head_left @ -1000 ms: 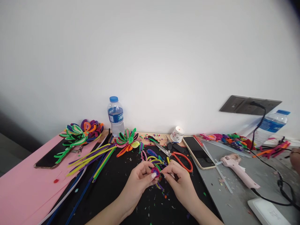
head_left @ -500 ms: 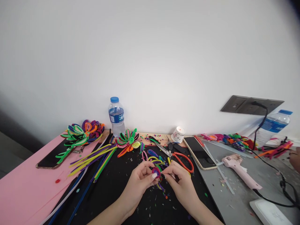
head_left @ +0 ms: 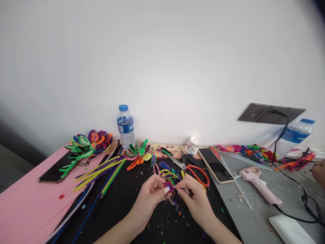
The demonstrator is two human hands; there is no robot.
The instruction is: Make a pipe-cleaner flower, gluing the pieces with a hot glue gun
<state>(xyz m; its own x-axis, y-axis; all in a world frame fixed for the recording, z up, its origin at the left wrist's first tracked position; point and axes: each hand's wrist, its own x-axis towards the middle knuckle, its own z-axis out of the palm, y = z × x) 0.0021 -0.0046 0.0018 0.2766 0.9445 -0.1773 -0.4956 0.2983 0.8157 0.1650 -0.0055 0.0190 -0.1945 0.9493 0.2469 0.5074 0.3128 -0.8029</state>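
Observation:
Above the black mat [head_left: 122, 206], my left hand [head_left: 152, 193] pinches a small coiled pipe cleaner piece [head_left: 168, 185] in purple, red and green. My right hand [head_left: 194, 195] is closed at the coil's right side, its thumb and forefinger pinched on a dark pipe cleaner end [head_left: 175, 190]. Just behind my hands lie bent pipe cleaners [head_left: 166, 166] in purple, yellow and pink. Scissors with orange handles [head_left: 198, 173] rest beyond my right hand. A pipe cleaner flower [head_left: 138, 152] lies farther back on the left, near loose yellow and purple pipe cleaners [head_left: 98, 173].
A water bottle [head_left: 126, 127] and a paper cup [head_left: 192, 145] stand by the wall. Phones lie at left [head_left: 54, 173] and right [head_left: 215, 164]. A pink glue gun [head_left: 261, 186] with its cord rests on the grey table. Another person's hand [head_left: 319, 173] shows at the right edge.
The view has shifted very slightly. Both hands keep their grip on the coil in nearly the same place.

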